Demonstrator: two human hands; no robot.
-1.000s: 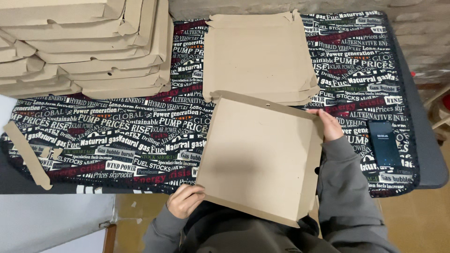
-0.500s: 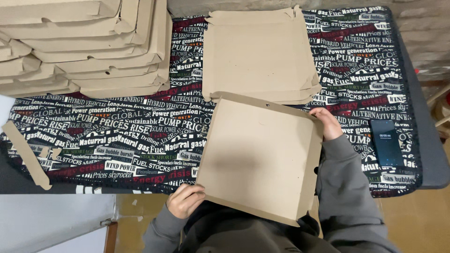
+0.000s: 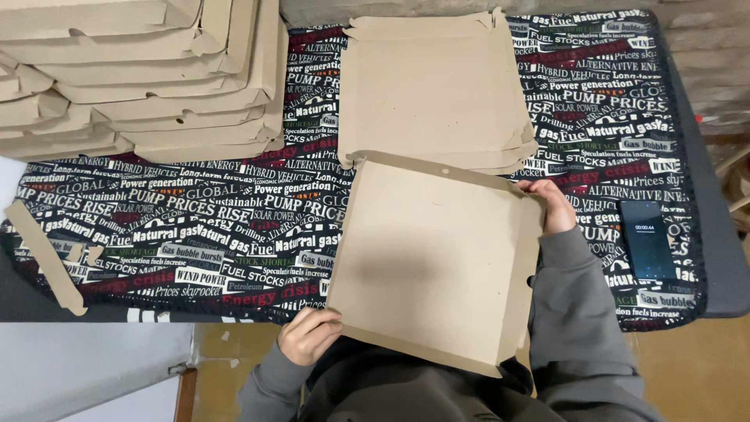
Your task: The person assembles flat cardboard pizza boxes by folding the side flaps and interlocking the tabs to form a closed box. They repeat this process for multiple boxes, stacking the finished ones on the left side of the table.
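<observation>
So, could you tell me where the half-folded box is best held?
By opposite corners, as now: the left hand at the near-left corner and the right hand at the far-right corner of the box. It is a wide, thin sheet with raised flaps, so gripping across the diagonal probably steadies it.

Single head-worn cam, looking steeply down from close above at table [image 3: 715, 258] edge & person's lap; no 2nd view.

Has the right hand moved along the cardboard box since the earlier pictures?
No. The right hand holds the far right corner of the cardboard box, left of the phone, as before.
</observation>
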